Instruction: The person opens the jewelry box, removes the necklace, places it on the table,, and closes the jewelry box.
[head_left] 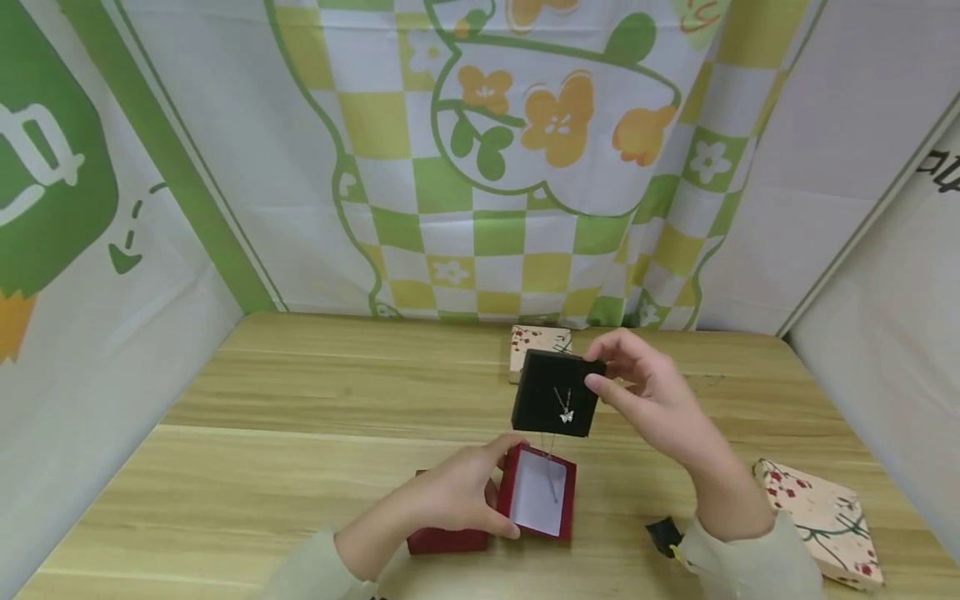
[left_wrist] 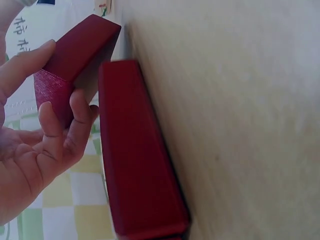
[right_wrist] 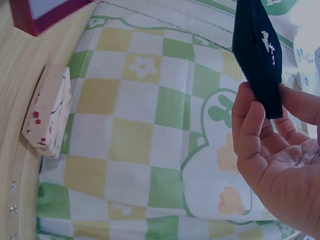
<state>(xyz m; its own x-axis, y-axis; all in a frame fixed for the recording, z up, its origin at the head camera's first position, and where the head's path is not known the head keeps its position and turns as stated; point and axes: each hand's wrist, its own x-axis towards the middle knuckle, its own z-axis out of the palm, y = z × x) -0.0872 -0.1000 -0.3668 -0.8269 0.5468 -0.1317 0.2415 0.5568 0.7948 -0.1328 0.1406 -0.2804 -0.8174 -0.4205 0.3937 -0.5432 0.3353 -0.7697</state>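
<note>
My right hand [head_left: 651,398] pinches the corner of a black jewelry pad [head_left: 542,392] between thumb and fingers. On the pad's face lies a silver necklace with a butterfly pendant [head_left: 566,415]; its chain [head_left: 553,475] hangs below the pad into a red box. That red box [head_left: 569,508], white inside, is held by its sides in my left hand [head_left: 461,492]. In the left wrist view the thumb and fingers grip the box [left_wrist: 82,50], tilted off the table. A second red box piece [head_left: 447,541] lies beside it, partly behind the left hand.
A floral box [head_left: 821,521] lies at the right near the sleeve, and another floral box [head_left: 517,354] stands at the back, partly behind the pad. A small black item [head_left: 663,536] lies by the right sleeve. A thin silver chain [right_wrist: 13,210] rests on the table. Patterned curtain [head_left: 510,250] borders the back edge.
</note>
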